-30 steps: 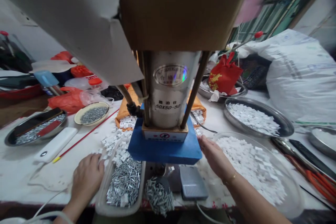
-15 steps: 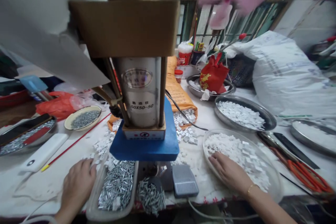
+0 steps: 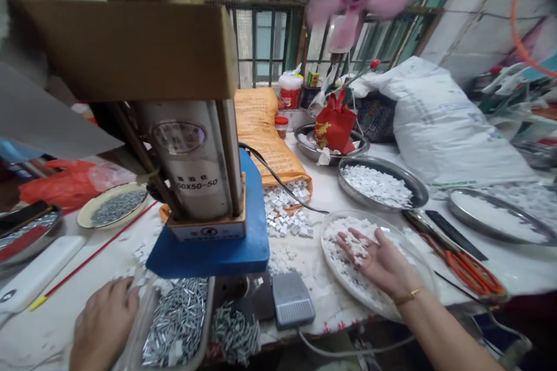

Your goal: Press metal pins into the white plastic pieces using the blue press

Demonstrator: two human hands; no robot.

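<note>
My right hand (image 3: 383, 261) is turned palm up over a round clear plastic tray (image 3: 333, 284), its fingers slightly bent. Several small white plastic pieces (image 3: 357, 245) lie on its palm and fingers, and more fill the tray below. My left hand (image 3: 104, 319) is palm down at the left rim of a clear plastic bin (image 3: 133, 333) full of steel nails (image 3: 178, 316). Its fingers are bent together, with small white pieces close to the fingertips; what they hold, if anything, is hidden. Between the hands stands a press (image 3: 187, 156) with a blue base (image 3: 213, 258).
Nails in a dark holder (image 3: 237, 330) and a grey foot pedal (image 3: 293, 300) sit by the table's front edge. White square clips (image 3: 289, 220) spill from an orange sack (image 3: 278, 151). Steel pan (image 3: 420, 185), orange-handled scissors (image 3: 474, 272) and a white sack (image 3: 452, 122) are at right.
My right hand has turned from palm down in the tray to palm up, lifting white pieces. The view has swung right, and my left hand stays by the bin.
</note>
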